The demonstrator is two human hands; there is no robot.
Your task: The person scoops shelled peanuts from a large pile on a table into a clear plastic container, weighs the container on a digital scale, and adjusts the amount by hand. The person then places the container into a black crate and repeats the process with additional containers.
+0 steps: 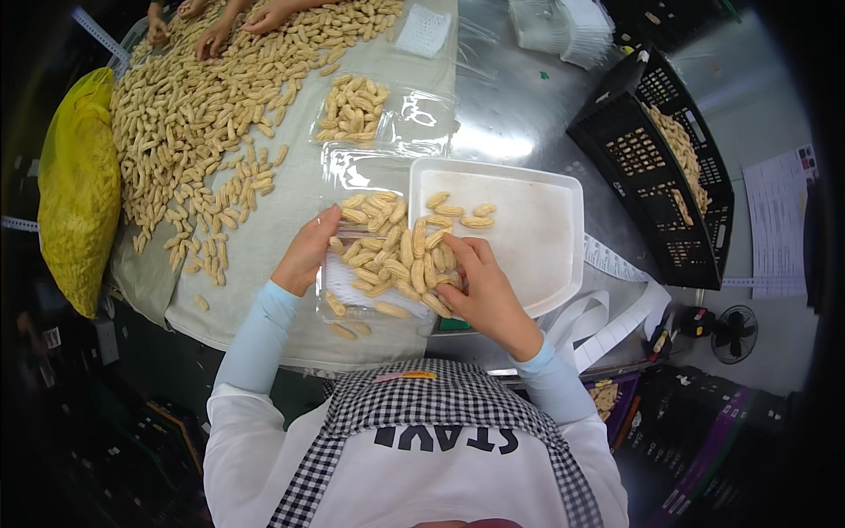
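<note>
In front of me a clear plastic clamshell box (322, 304) holds a heap of peanuts (380, 264) in their shells, over a white liner (341, 277). My left hand (308, 250) grips the box's left side, its thumb at the edge near the nuts. On the other side, my right hand (486, 295) is closed round several peanuts at the right of the heap, thumb and fingers curled against them. A shallow white tray (550, 264) adjoins the box on the right, with several loose peanuts (459, 211) inside.
Beyond stands another clear box (424, 110) with peanuts. A big peanut pile (189, 132) covers the far left, where other people's hands (216, 35) reach in. A yellow sack (81, 194) stands left; a black crate (642, 163), label strip (616, 260) and stacked clear boxes (572, 31) lie right.
</note>
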